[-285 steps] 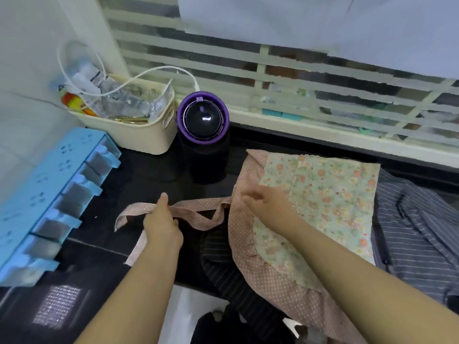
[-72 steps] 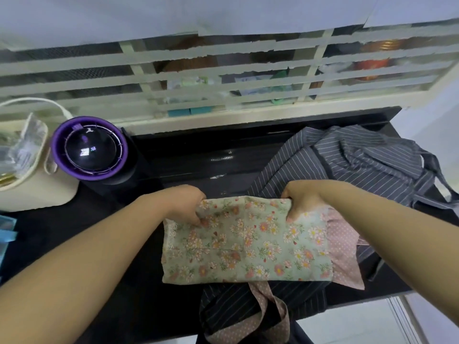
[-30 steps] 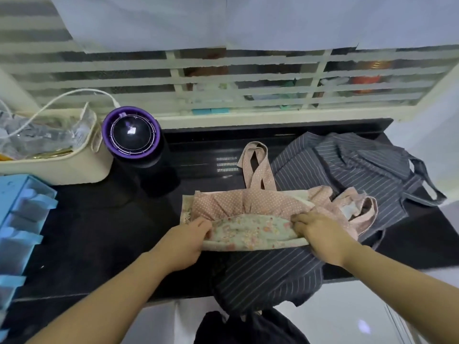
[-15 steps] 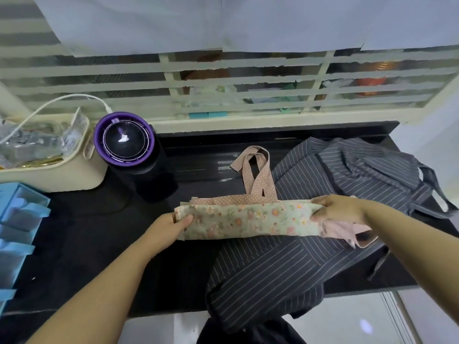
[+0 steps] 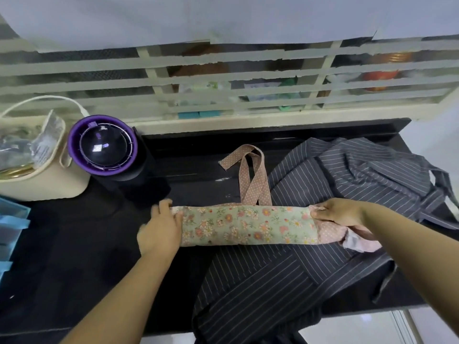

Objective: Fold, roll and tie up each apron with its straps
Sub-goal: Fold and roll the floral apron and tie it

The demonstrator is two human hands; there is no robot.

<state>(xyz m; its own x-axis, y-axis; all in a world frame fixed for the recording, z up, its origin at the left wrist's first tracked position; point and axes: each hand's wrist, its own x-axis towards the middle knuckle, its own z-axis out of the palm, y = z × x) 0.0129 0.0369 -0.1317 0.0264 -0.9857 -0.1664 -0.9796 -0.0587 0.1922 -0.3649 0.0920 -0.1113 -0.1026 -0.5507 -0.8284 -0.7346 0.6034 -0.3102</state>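
The floral apron point(image 5: 248, 225) lies rolled into a long tube across the black counter point(image 5: 74, 244), partly on top of a grey striped apron point(image 5: 352, 175). Its pink dotted straps point(image 5: 250, 175) trail away from the roll toward the window. My left hand point(image 5: 160, 229) rests against the roll's left end, fingers stretched forward and thumb on the fabric. My right hand point(image 5: 340, 212) grips the right end, where the pink frill point(image 5: 357, 240) sticks out.
A purple-rimmed black appliance point(image 5: 103, 145) stands at the back left beside a cream basket point(image 5: 44, 182) of packets. A blue plastic rack point(image 5: 12, 224) sits at the left edge. The striped apron hangs over the counter's front edge point(image 5: 248, 319). A barred window point(image 5: 223, 78) runs behind.
The floral apron has gone from a flat fold to a tighter roll, rolled away from me. Both hands stayed at its ends and the straps still lie beyond it.
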